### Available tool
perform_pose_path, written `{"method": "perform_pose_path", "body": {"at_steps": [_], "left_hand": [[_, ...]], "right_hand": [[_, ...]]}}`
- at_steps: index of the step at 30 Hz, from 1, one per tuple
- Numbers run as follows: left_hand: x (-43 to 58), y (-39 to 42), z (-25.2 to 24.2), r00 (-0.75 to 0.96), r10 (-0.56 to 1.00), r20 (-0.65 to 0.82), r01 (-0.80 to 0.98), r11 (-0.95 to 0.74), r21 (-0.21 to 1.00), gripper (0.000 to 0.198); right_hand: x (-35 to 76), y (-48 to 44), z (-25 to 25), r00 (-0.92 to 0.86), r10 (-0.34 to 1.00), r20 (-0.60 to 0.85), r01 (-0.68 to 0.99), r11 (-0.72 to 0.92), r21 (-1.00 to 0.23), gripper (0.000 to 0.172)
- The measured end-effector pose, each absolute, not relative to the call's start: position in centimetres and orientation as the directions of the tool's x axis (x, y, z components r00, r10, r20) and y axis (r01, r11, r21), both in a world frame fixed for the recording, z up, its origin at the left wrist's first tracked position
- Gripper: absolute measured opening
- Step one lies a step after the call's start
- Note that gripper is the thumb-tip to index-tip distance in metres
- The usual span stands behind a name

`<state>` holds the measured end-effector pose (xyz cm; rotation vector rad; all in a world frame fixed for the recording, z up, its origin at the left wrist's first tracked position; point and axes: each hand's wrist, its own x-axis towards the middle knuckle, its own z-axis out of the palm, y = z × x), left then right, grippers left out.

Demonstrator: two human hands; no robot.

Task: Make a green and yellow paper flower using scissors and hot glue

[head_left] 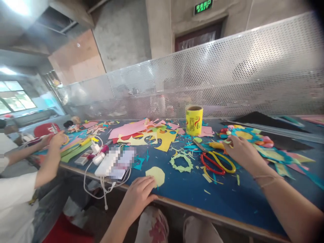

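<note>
My left hand (138,195) rests at the table's front edge, its fingers stretched out over the lower left of a pale yellow many-sided paper piece (156,175). My right hand (240,150) is above the table on the right, fingertips drawn together. A bit of yellow-green shows at those fingertips, too small to name. Just left of them lies a yellow tube-like object (217,145), partly hidden by the hand. Scissors (211,161) with one red and one yellow handle loop lie below it. A pale green paper ring (181,162) with a jagged edge sits between my hands.
A yellow tape roll (194,121) stands upright before the perforated metal divider (253,67). Cut paper sheets (165,139) and scraps cover the middle. Layered paper flowers (243,134) lie at right. A white power bank (108,162) with cables and another person's hands (57,139) are at left.
</note>
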<state>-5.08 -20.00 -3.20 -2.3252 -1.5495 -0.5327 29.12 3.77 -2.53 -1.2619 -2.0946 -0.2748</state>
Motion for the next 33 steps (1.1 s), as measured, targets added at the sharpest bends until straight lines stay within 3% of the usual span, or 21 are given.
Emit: {"method": "perform_pose_path", "body": {"at_steps": [3,8,11,15,17,21,25,29,33], "left_hand": [[-5.8,-20.8,-3.6,0.416,0.76,0.5,0.888,-0.458,-0.042,0.022],[-6.3,-21.2,-3.3,0.402,0.666,0.628,0.82,-0.567,0.078,0.021],[-5.0,-19.5,-1.2,0.206,0.69,0.693,0.805,-0.522,0.281,0.018],[-1.9,-14.4,1.7,0.0,0.863,0.504,0.665,-0.377,0.645,0.016],[-0.6,-11.2,2.2,-0.044,0.905,0.422,0.583,-0.32,0.747,0.02],[0.8,-5.7,1.8,-0.046,0.945,0.323,0.504,-0.257,0.825,0.026],[0.9,-3.1,0.6,0.03,0.982,0.184,0.449,-0.178,0.876,0.028],[0.4,-2.3,-0.6,0.072,0.991,0.11,0.461,-0.131,0.878,0.028],[-0.1,-2.2,-1.3,0.112,0.987,0.117,0.561,-0.16,0.812,0.025]], "right_hand": [[27.8,2.5,-1.1,-0.163,0.732,0.661,0.851,0.443,-0.281,0.019],[24.8,0.1,1.1,-0.268,0.676,0.686,0.657,0.65,-0.383,0.015],[21.9,-2.2,2.7,-0.58,0.648,0.494,0.378,0.751,-0.541,0.018],[18.2,-3.9,3.9,-0.759,0.574,0.308,0.168,0.629,-0.759,0.032],[17.3,-3.6,3.7,-0.703,0.645,0.299,0.187,0.573,-0.798,0.024],[17.6,-1.9,2.4,-0.561,0.765,0.315,0.167,0.477,-0.863,0.024],[18.4,-1.0,1.2,-0.472,0.814,0.338,0.303,0.51,-0.805,0.024],[18.3,-0.3,-0.3,-0.396,0.878,0.27,0.477,0.448,-0.756,0.022],[17.9,0.2,-1.8,-0.415,0.883,0.221,0.504,0.425,-0.751,0.024]]}}
